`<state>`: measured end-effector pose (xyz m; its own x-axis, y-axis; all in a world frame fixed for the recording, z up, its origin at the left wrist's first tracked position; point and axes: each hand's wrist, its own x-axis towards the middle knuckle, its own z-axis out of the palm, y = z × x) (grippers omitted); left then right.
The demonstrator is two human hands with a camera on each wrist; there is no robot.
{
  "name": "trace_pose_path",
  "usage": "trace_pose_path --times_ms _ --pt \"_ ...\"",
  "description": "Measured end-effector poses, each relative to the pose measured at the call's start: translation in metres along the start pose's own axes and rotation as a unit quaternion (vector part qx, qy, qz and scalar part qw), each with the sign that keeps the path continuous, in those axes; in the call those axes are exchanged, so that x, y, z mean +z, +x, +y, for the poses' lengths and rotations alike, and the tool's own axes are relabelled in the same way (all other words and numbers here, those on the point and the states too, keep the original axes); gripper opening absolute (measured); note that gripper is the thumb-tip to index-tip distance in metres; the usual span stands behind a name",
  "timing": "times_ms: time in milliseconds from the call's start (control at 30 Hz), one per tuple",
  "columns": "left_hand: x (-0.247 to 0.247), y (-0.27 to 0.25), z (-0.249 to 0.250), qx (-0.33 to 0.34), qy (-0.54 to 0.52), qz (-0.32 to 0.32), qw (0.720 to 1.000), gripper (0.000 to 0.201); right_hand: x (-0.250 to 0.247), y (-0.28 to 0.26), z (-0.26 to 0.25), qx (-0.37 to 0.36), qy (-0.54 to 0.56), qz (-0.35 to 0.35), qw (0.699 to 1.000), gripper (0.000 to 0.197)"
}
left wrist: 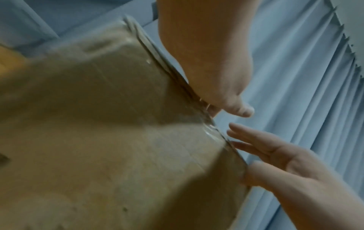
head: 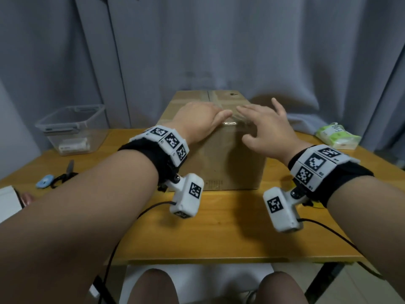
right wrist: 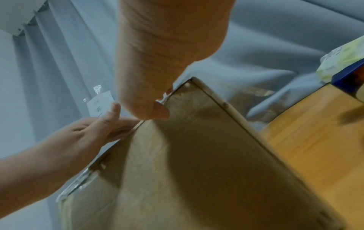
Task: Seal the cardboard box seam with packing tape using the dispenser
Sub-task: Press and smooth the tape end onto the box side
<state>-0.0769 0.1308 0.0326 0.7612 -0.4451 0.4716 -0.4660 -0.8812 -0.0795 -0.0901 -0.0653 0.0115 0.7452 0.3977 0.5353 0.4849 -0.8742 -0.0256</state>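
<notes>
A brown cardboard box (head: pixel 230 163) stands in the middle of the wooden table (head: pixel 219 227). Glossy clear tape (head: pixel 230 123) runs along its top seam and folds over the front edge. My left hand (head: pixel 203 119) lies flat on the box top, its fingers pointing right at the tape. My right hand (head: pixel 267 126) hovers with spread, straight fingers over the same front edge, its thumb toward the front face. In the left wrist view the left hand (left wrist: pixel 216 74) presses the top edge and the right hand (left wrist: pixel 275 155) is just beside it. No dispenser shows clearly.
A clear plastic container (head: pixel 72 128) stands at the back left, with scissors (head: pixel 65 174) and a small blue object (head: pixel 45 181) in front of it. A green tissue pack (head: pixel 337 137) lies at the back right. A blue object (right wrist: pixel 350 80) sits beside it. Grey curtains hang behind.
</notes>
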Motion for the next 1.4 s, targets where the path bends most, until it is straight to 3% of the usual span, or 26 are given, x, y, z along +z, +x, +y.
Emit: trace_pose_path --times_ms 167,333,467,633,933,1133,1300,1400 --pt "0.016 0.012 0.013 -0.043 -0.019 -0.041 0.998 0.045 -0.001 -0.001 0.018 0.046 0.026 0.035 0.998 0.072" --pt "0.012 0.011 0.013 -0.042 -0.002 -0.062 0.997 0.053 0.005 -0.005 0.030 0.074 0.071 0.065 0.993 0.072" --pt "0.015 0.008 0.016 -0.027 0.051 -0.055 0.997 0.060 0.010 -0.012 0.031 0.117 0.117 0.046 0.985 0.086" --pt "0.005 -0.002 0.005 -0.049 0.031 -0.080 0.995 0.064 0.011 -0.019 0.028 0.111 0.111 -0.006 0.988 0.114" --pt "0.011 0.034 0.046 -0.047 -0.100 -0.082 0.990 0.046 0.009 -0.024 0.031 0.175 0.227 0.019 0.958 0.114" --pt "0.026 0.029 0.045 -0.029 -0.039 -0.035 0.998 0.056 0.028 -0.033 0.050 0.216 0.285 0.015 0.934 0.104" --pt "0.025 0.026 0.045 -0.033 -0.022 -0.023 0.999 0.049 0.033 -0.045 0.056 0.224 0.245 0.051 0.942 0.071" --pt "0.024 0.024 0.047 -0.038 -0.032 -0.023 0.998 0.049 0.030 -0.051 0.053 0.200 0.146 0.071 0.966 0.051"
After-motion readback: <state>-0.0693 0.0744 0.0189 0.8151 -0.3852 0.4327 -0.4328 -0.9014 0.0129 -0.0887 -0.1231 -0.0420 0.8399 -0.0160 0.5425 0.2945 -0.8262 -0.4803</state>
